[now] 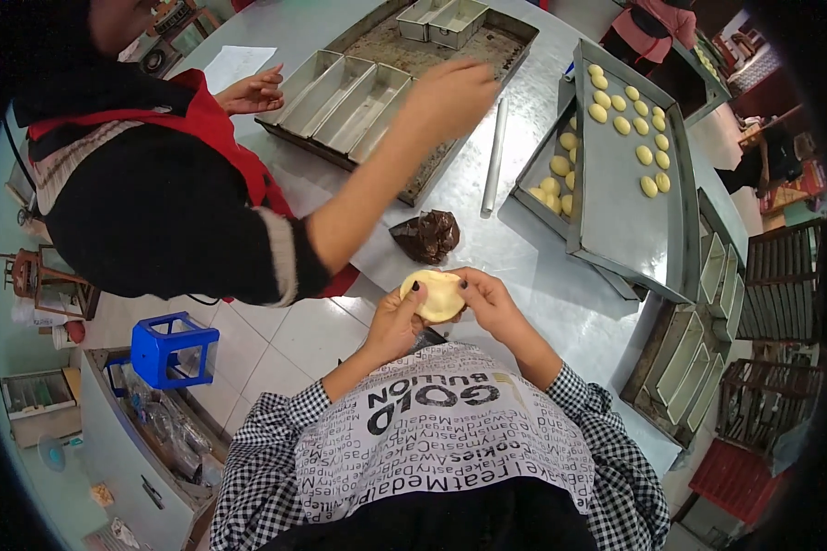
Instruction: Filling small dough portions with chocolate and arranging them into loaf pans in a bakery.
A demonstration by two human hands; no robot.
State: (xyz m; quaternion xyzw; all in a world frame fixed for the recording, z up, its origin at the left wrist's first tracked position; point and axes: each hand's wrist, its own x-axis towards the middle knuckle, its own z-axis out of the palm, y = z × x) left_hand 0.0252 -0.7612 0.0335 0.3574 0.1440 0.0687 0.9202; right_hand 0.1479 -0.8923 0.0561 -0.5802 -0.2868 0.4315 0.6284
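Observation:
A flattened round of pale yellow dough (439,296) is held up between my two hands at the table's near edge. My left hand (393,321) pinches its left side, the thumb lying on top. At the right rim, my right hand (489,301) grips it with thumb and fingers. The undersides of my fingers are partly hidden behind the dough. Just beyond it, a dark brown lump in clear plastic (426,237) rests on the metal table (515,253).
A co-worker's arm (377,179) stretches over a baking tray (423,188) with loaf tins (326,106). A metal rod (494,158) lies beyond the lump. Stacked trays (606,197) with dough balls (650,185) stand right. More tins (680,363) sit near right; a blue stool (170,354), left.

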